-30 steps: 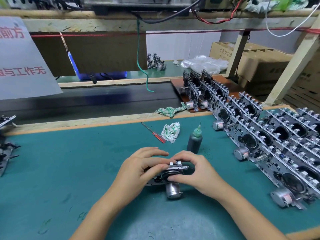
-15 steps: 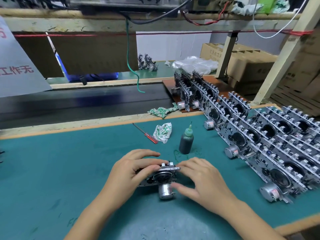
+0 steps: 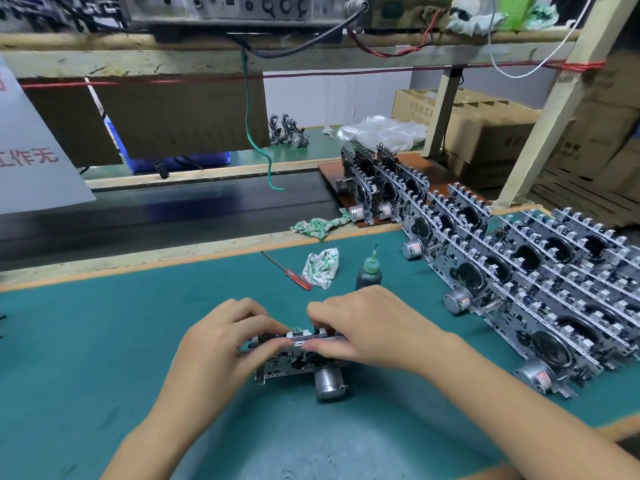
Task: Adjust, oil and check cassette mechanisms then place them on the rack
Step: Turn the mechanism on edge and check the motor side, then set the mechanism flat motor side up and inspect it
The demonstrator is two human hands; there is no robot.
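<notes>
So in the half second before this, the right hand (image 3: 374,327) had come up off the near side of the cassette mechanism (image 3: 298,355) and slid over its top edge; earlier its thumb was tucked down by the motor, and now the fingers were curled over the upper rail, pinching it, with the thumb lying along the front face. The left hand (image 3: 225,344) hadn't really budged; it gripped the left end, fingers wrapped over the top and thumb on the front. My guess is this was the checking or adjusting bit, working the keys along the top, not oiling, since the oil bottle (image 3: 369,273) sat untouched just beyond the hands and the red-handled screwdriver (image 3: 287,271) lay on the mat (image 3: 104,341) beside a crumpled rag (image 3: 320,268).

The unit stood on its edge on the mat, right in front of the person; stamped shiny metal plate, a smooth round motor can (image 3: 329,381) poking out toward the camera, small black plastic parts inside. The mat was a soft-looking teal felt, scuffed in spots. The racked mechanisms (image 3: 519,282) off to the right stood in tight toothy rows, all grey metal with dark round flywheels; this one hadn't joined them yet.
</notes>
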